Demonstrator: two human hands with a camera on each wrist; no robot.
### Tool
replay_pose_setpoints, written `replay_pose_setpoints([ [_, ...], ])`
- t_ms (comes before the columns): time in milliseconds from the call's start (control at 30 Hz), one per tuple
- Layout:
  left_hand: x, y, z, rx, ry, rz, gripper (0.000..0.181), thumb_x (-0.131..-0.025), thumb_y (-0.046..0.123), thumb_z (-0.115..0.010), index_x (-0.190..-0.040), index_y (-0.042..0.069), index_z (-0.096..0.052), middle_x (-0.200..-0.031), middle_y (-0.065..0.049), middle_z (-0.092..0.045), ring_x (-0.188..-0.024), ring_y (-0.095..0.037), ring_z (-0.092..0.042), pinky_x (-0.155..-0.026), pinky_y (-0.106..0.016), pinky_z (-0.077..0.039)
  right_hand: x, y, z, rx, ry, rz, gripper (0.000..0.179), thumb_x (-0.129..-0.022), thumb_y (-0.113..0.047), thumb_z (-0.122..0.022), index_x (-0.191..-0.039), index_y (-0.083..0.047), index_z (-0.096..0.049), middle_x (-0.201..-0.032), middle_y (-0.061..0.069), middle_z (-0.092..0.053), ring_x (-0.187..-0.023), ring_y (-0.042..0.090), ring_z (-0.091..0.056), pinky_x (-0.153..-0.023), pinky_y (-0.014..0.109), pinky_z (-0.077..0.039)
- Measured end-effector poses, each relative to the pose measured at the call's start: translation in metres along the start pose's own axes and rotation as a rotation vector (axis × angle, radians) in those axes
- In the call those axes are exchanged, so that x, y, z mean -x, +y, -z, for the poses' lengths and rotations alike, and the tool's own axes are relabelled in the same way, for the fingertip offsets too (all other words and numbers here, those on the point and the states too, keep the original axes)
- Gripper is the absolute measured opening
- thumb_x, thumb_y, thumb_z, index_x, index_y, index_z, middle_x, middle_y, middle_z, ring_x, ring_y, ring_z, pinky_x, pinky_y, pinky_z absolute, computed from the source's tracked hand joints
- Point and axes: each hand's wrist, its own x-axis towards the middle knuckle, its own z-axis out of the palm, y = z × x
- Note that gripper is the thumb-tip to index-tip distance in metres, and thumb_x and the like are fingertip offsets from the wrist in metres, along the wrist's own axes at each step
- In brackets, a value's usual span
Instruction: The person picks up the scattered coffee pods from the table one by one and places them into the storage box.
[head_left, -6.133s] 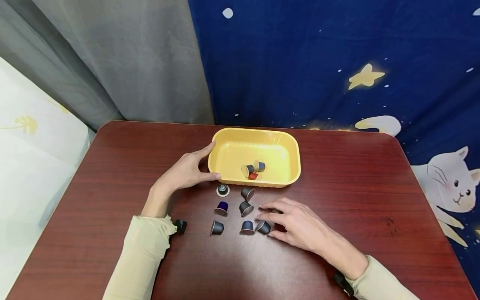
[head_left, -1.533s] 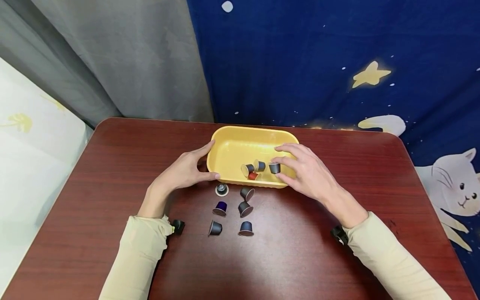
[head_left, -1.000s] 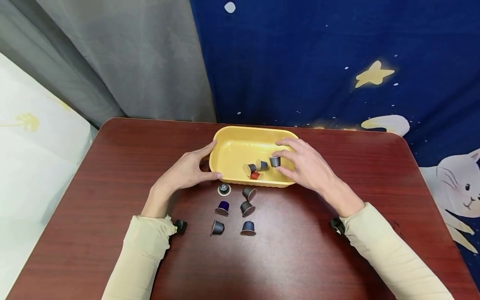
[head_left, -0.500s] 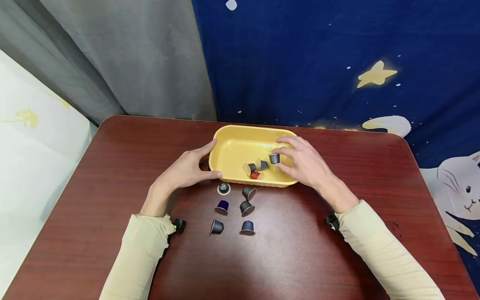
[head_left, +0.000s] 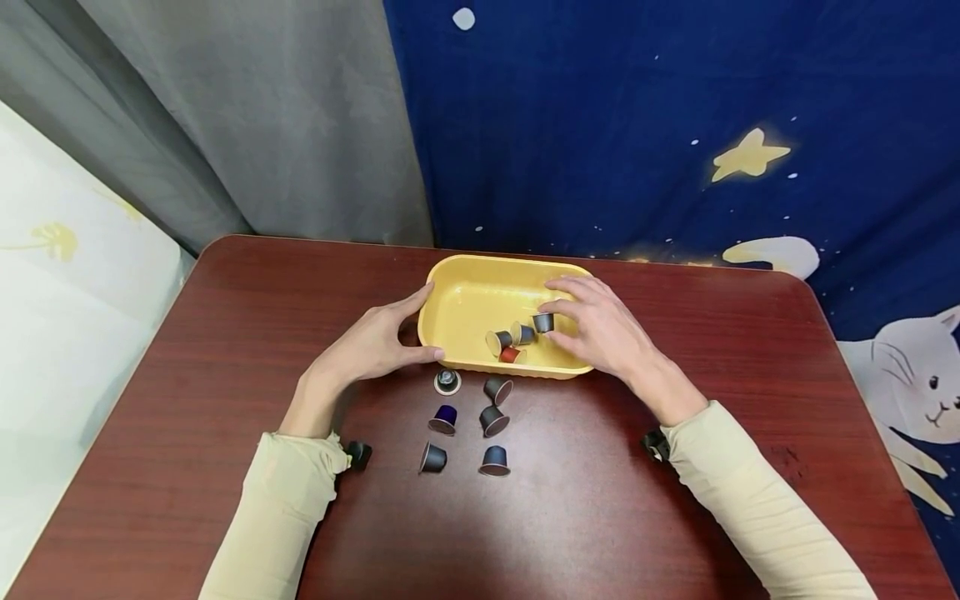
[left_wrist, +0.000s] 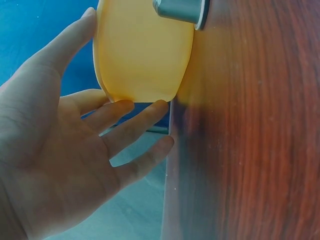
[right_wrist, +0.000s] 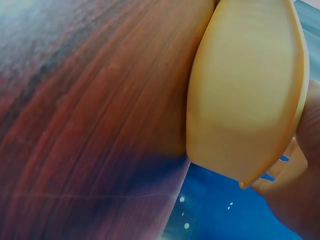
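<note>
A yellow tray (head_left: 468, 304) stands near the table's back edge. My left hand (head_left: 367, 342) touches its left end, thumb at the near corner; in the left wrist view its fingers lie spread and fairly straight against the tray wall (left_wrist: 142, 60). Inside the tray's right part, my right hand (head_left: 600, 329) pinches a dark grey coffee capsule (head_left: 543, 322) between fingertips and thumb. Just left of it lie two dark capsules (head_left: 523, 334) and a red capsule (head_left: 512, 355). In the right wrist view the tray (right_wrist: 245, 95) hides the fingertips and the held capsule.
Several more capsules lie on the table in front of the tray, in two loose columns: a purple capsule (head_left: 444, 418) in the left column, a dark blue capsule (head_left: 495, 460) nearest in the right. Behind the red-brown table (head_left: 675, 333) hang curtains (head_left: 600, 125).
The right hand has picked the dark capsule from the right end of the near row and carried it into the tray, lately shifting slightly left. The left hand stays at the tray's end.
</note>
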Motion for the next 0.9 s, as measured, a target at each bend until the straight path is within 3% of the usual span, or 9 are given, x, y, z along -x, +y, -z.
replay_pose_setpoints([
  [633,0.0014,0.0007,0.0,-0.004,0.005,-0.014,0.103,-0.08,0.061,-0.074,-0.159,0.018,-0.023,-0.158,-0.005,-0.033,-0.141,-0.021,-0.038,-0.113,-0.042,-0.034,-0.0055,-0.0054,-0.0054,0.016,-0.075,-0.012,0.032,-0.083,-0.026,-0.08,-0.113,-0.015,-0.077,-0.133,0.013,-0.061,-0.128,0.034,-0.051,-0.11,0.052,-0.033],
  [900,0.0013,0.0015,0.0013,-0.019,0.001,-0.015,0.103,-0.081,0.059,-0.074,-0.159,0.017,-0.022,-0.159,-0.006,-0.032,-0.141,-0.021,-0.038,-0.114,-0.042,-0.034,-0.0063,-0.0055,-0.0045,0.013,-0.073,0.01,0.019,-0.085,-0.025,-0.079,-0.103,-0.018,-0.081,-0.129,0.011,-0.064,-0.124,0.031,-0.054,-0.109,0.05,-0.035],
])
